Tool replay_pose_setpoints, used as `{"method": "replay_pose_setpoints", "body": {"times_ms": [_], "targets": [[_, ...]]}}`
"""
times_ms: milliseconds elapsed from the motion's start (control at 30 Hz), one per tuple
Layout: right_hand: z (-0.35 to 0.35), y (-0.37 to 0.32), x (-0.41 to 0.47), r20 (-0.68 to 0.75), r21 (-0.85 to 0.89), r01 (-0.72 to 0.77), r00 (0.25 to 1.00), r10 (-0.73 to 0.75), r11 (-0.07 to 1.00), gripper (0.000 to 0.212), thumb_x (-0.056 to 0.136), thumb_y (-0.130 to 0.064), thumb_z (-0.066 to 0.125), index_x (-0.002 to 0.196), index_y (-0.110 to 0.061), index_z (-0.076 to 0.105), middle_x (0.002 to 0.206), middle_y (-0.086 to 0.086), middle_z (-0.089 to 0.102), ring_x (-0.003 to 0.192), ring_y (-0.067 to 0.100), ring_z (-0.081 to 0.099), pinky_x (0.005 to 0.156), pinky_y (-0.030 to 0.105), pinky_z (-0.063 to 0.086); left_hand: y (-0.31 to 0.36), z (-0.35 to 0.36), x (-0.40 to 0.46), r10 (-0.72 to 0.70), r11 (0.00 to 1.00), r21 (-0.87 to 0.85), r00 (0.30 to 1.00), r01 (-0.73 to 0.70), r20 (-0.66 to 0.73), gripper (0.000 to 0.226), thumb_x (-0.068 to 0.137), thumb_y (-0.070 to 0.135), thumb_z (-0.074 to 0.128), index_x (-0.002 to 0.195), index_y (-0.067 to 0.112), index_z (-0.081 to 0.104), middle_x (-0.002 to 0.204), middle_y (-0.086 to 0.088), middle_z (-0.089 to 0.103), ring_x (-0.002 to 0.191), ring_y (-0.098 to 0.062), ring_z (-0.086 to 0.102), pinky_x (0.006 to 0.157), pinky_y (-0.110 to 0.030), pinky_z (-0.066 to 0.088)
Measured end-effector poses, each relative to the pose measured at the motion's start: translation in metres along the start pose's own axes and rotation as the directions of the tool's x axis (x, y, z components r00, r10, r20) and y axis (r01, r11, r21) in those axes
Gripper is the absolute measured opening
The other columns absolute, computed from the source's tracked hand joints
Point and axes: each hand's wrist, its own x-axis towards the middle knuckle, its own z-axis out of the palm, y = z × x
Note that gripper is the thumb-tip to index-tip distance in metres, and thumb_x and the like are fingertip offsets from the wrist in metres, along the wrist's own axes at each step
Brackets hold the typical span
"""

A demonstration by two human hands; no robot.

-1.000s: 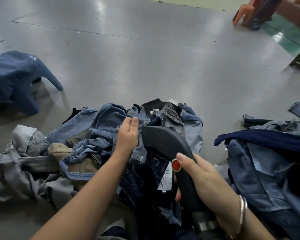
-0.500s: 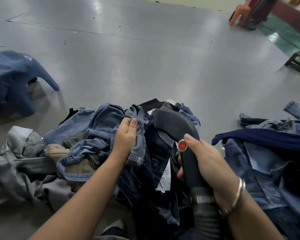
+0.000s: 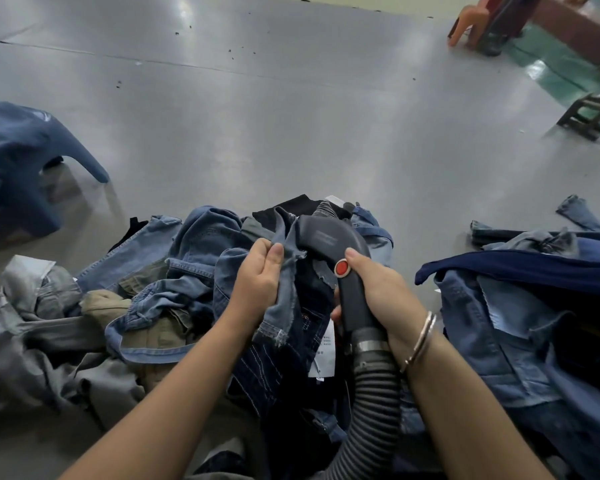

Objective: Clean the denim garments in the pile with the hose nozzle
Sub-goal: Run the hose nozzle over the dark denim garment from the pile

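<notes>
Nothing here can really be read. The white paper care tag (image 3: 324,351) hanging from the dark denim garment (image 3: 278,368) carries small print, too tiny to make out. The black plastic hose nozzle (image 3: 329,244) bears faint embossed lettering, equally illegible.

Soft overhead light glares off the floor (image 3: 187,15); edges bend.

Both arms are bare, with no sleeves showing. The right wrist wears a thin, shiny silver bangle (image 3: 420,337). The left hand (image 3: 257,282) and right hand (image 3: 381,289) wear no gloves or rings.
</notes>
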Motion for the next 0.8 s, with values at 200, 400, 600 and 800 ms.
{"method": "replay_pose_setpoints", "body": {"times_ms": [200,400,600,800], "targets": [[-0.017,0.000,-0.006,-0.032,0.002,0.034,0.999,-0.034,0.999,0.034,0.095,-0.036,0.055,0.085,-0.003,0.056,0.055,0.008,0.059,0.037,0.021,0.057,0.038,0.025,0.048,-0.002,-0.012,0.005,0.008,1.000,0.003,1.000,-0.008,-0.008,0.031,0.100,0.004,0.037,0.071,0.016,0.038,0.062,0.003,0.033,0.044,0.005,0.038,0.050,-0.010,0.033],[-0.011,0.016,-0.038,0.137,-0.047,-0.024,0.990,0.030,0.999,0.037,0.093,-0.038,0.054,0.095,-0.001,0.055,0.056,0.008,0.060,0.041,0.023,0.058,0.039,0.024,0.048,-0.009,-0.013,0.008,0.002,0.997,0.074,1.000,-0.001,-0.012,0.031,0.101,0.005,0.037,0.072,0.017,0.037,0.063,0.002,0.034,0.046,0.004,0.037,0.050,-0.013,0.032],[-0.008,0.006,-0.009,0.043,0.088,-0.047,0.998,0.044,0.995,0.033,0.094,-0.035,0.057,0.082,-0.004,0.057,0.053,0.008,0.058,0.036,0.021,0.055,0.038,0.024,0.048,-0.004,-0.006,-0.001,0.051,0.998,0.035,0.994,-0.054,0.095,0.032,0.099,0.002,0.038,0.071,0.017,0.038,0.061,0.005,0.035,0.046,0.007,0.039,0.050,-0.009,0.035],[-0.014,0.003,0.016,-0.149,0.140,0.160,0.979,-0.139,0.977,0.027,0.095,-0.035,0.055,0.088,-0.008,0.055,0.063,0.006,0.059,0.038,0.018,0.057,0.039,0.024,0.048,0.005,-0.012,0.006,-0.076,0.979,-0.177,0.989,0.099,0.129,0.029,0.100,0.003,0.034,0.074,0.012,0.044,0.056,0.006,0.049,0.044,0.006,0.045,0.049,-0.008,0.038]]}}
